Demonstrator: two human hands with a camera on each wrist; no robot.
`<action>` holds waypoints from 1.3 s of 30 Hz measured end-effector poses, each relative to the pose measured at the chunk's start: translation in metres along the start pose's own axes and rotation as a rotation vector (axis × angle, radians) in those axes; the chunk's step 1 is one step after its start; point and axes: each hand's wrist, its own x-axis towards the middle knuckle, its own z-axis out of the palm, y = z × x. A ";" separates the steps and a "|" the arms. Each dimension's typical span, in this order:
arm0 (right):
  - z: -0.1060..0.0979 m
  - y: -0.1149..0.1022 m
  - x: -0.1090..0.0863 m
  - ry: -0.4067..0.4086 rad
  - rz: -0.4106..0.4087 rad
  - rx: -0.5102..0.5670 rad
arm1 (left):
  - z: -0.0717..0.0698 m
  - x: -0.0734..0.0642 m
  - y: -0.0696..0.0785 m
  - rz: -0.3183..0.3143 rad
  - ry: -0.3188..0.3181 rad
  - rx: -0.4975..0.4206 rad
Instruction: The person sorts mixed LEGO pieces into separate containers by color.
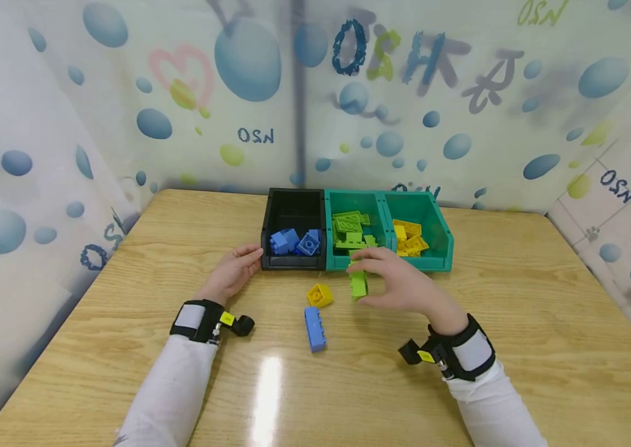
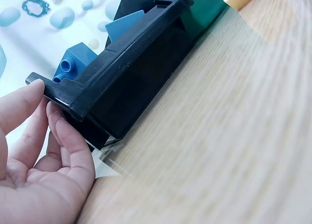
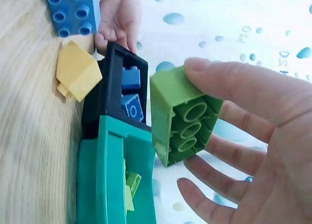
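My right hand (image 1: 399, 282) pinches a light green building brick (image 3: 183, 119) between thumb and fingers, just in front of the middle bin. In the right wrist view its hollow underside with round tubes shows. My left hand (image 1: 233, 272) holds the near left corner of the black bin (image 2: 141, 63), thumb on the rim and fingers curled against its side. Blue bricks (image 1: 295, 242) lie in that bin. On the table in front, a yellow brick (image 1: 320, 295) and a long blue brick (image 1: 315, 329) lie close together, apart from both hands.
Right of the black bin, joined in a row, stand a teal bin with green bricks (image 1: 351, 222) and another teal bin (image 1: 441, 248) with yellow bricks (image 1: 412, 241). The wooden table (image 1: 517, 279) ends at a patterned curtain (image 1: 181, 149) behind the bins.
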 end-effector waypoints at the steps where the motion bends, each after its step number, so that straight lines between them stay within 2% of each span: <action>1: -0.001 0.001 0.001 0.013 0.004 0.013 | -0.001 0.000 0.001 0.001 0.003 0.002; 5: 0.001 0.009 0.005 0.054 0.034 0.046 | -0.002 -0.001 0.001 0.006 0.010 0.015; 13: -0.002 0.026 0.017 0.097 0.214 0.061 | -0.001 0.000 0.000 -0.004 0.003 0.031; 19: -0.013 0.041 0.029 0.117 0.250 0.008 | -0.001 0.000 0.000 0.002 -0.003 0.011; 25: -0.016 0.053 0.042 0.064 0.257 -0.072 | -0.001 0.000 0.000 -0.005 -0.007 0.001; 34: -0.004 0.064 0.052 -0.011 0.273 -0.196 | 0.000 0.000 -0.001 -0.017 0.021 0.002; 39: -0.003 0.065 0.053 -0.032 0.299 -0.198 | -0.001 0.000 0.000 -0.013 0.021 0.008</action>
